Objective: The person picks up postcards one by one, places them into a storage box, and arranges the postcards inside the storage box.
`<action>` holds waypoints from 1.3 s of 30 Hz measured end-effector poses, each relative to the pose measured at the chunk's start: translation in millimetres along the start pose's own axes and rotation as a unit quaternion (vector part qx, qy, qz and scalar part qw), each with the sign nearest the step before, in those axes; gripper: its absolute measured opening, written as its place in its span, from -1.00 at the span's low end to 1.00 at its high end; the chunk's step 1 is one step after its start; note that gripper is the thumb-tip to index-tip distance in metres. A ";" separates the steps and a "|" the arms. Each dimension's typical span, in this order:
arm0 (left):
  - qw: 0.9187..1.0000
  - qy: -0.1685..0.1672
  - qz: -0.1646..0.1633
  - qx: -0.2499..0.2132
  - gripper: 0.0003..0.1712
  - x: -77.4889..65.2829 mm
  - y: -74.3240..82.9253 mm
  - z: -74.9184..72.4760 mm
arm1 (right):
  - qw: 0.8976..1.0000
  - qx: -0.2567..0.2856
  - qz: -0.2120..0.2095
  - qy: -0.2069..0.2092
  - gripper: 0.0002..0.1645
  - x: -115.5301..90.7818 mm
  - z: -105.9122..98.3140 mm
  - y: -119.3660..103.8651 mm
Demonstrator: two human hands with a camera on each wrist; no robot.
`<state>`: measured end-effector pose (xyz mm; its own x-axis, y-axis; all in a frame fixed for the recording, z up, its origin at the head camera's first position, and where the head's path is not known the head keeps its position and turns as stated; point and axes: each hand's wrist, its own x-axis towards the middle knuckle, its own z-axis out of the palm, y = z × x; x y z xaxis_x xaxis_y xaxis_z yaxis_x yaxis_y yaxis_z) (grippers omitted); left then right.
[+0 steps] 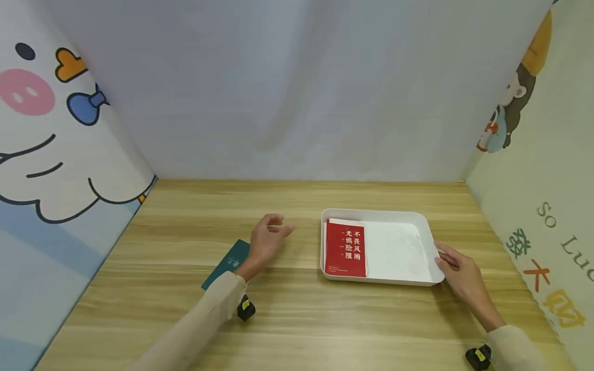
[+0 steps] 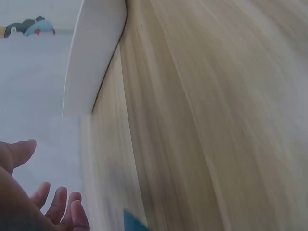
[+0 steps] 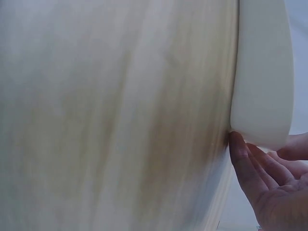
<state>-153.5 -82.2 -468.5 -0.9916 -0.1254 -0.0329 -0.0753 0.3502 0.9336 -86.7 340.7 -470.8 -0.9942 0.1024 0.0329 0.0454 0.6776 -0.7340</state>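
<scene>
A white rectangular tray [image 1: 403, 283] sits on the wooden table, right of centre. At its right end my right hand [image 1: 461, 273] holds it, thumb at the rim and fingers against the outer wall; the right wrist view shows fingertips [image 3: 237, 139] low at the tray's bottom edge. Inside, at the left end, lies a red booklet [image 1: 343, 252] with white Chinese characters, over pale sheets that stick out at its edges. My left hand [image 1: 266, 239] hovers left of the tray, fingers loosely bent and holding nothing. Partly hidden under my left wrist is a dark teal booklet [image 1: 227, 265].
The wooden tabletop [image 1: 297, 330] reaches back to a plain pale cloth wall [image 1: 278, 103]. Printed side walls stand left [image 1: 69, 170] and right [image 1: 533, 170], the right one close to my right forearm. A small black device sits at each wrist.
</scene>
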 end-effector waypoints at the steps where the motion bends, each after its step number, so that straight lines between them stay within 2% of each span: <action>1: 1.000 -0.004 0.001 0.002 -0.45 -0.6 -2.6 -6.2 | 1.000 -0.002 0.001 -0.001 -0.48 -0.2 -0.3 0.1; 4: 1.000 -0.016 0.009 0.006 -0.41 -2.5 -9.0 -24.1 | 1.000 -0.006 0.004 -0.002 -0.48 -0.5 -1.2 0.1; 10: 0.999 -0.008 0.030 0.043 -0.38 -4.6 -19.9 -58.1 | 1.000 -0.004 0.005 -0.006 -0.47 0.6 -1.7 -0.1; 14: 0.994 0.000 0.037 0.101 -0.33 -7.7 -27.2 -77.6 | 1.000 -0.002 0.001 -0.007 -0.47 0.6 -3.1 0.6; 19: 0.980 -0.001 0.024 0.200 -0.19 -13.1 -37.1 -95.2 | 1.000 -0.006 0.000 -0.005 -0.46 0.8 -3.7 1.5; 24: 0.965 -0.013 0.016 0.262 -0.04 -19.4 -44.0 -104.0 | 1.000 0.004 -0.005 -0.001 -0.47 0.8 -1.9 2.0; 29: 0.955 -0.024 0.007 0.296 0.07 -23.1 -47.3 -105.0 | 1.000 0.006 -0.010 0.003 -0.48 0.4 -0.8 3.5; 35: 0.938 -0.028 -0.003 0.346 0.07 -26.6 -48.6 -102.8 | 1.000 0.004 -0.015 0.004 -0.49 0.7 -0.7 5.4; 39: 0.931 -0.032 -0.006 0.364 0.04 -28.1 -48.2 -101.3 | 1.000 0.000 -0.016 0.003 -0.49 1.4 -0.8 5.1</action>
<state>-111.2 -189.6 -476.5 -0.9927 -0.0859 -0.0851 -0.1150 0.8880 0.4452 -87.7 344.9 -473.9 -0.9946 0.0844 0.0596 0.0138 0.6802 -0.7329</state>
